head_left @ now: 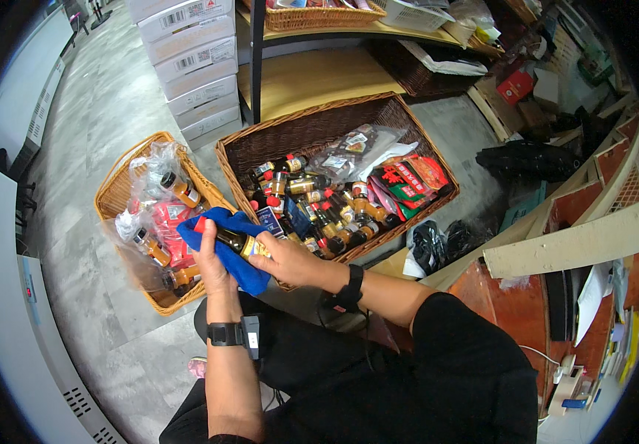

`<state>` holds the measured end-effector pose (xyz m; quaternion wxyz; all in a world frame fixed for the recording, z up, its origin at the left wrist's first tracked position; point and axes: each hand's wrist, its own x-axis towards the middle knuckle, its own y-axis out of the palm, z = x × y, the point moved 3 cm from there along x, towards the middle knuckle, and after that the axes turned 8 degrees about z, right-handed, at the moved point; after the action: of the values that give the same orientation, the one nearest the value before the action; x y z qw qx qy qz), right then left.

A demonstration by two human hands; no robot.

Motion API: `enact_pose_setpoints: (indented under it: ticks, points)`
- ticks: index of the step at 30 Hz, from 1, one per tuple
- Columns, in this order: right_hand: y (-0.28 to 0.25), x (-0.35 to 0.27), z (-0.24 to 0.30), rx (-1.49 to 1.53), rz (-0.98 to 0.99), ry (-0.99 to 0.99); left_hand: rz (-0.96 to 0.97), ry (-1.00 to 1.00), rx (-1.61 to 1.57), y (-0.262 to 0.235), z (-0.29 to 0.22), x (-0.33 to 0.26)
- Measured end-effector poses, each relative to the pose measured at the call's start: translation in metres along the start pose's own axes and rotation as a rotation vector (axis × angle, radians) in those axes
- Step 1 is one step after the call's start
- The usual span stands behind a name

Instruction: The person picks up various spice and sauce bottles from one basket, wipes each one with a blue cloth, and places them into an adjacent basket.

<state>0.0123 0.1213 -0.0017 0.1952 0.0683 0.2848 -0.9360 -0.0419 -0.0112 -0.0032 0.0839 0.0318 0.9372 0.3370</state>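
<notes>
A dark glass bottle [229, 237] with a red cap and a yellowish label lies aslant between my hands, above the gap between two baskets. My left hand [213, 265] is closed round the capped end, with a blue cloth [244, 272] pressed against the bottle. My right hand [290, 260] grips the labelled end, its thumb along the label. Behind the hands, a large brown wicker basket [282, 131] holds many small bottles, a red and green packet [407, 183] and clear plastic packaging [356, 148]. The lighter wicker basket [112, 176] on the left holds orange-filled jars [180, 190] and crumpled plastic.
White boxes [190, 63] are stacked beyond the baskets, beside a wooden shelf [312, 78] with a black post. Black plastic bags [445, 240] and a wooden cabinet [493, 296] stand at the right. A white appliance or cabinet [8, 281] runs along the left edge.
</notes>
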Motion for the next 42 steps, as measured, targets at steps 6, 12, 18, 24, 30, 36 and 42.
enact_pose_setpoints:
  ticks: [6,12,18,24,30,36,42]
  points:
    - [-0.003,-0.002,-0.025,1.010,0.528,0.102,0.253,-0.258,-0.460,0.026,-0.005,-0.011]
    - [0.018,-0.007,-0.025,1.445,0.708,0.179,0.111,-0.308,-0.410,0.004,0.000,-0.006]
    - [0.010,-0.003,-0.010,0.840,0.384,0.084,0.012,-0.171,-0.142,-0.002,-0.002,0.000]
    - [-0.001,-0.013,-0.009,0.192,-0.013,-0.062,-0.116,0.020,0.121,-0.001,0.000,0.003]
    - [-0.007,-0.013,-0.004,-0.249,-0.202,-0.063,-0.192,0.129,0.374,-0.008,0.004,0.007]
    - [-0.013,-0.014,-0.002,-0.376,-0.188,0.035,-0.211,0.226,0.527,-0.005,0.001,0.004]
    - [-0.014,-0.009,-0.004,-0.124,-0.198,0.018,-0.163,0.148,0.424,0.003,0.008,0.004]
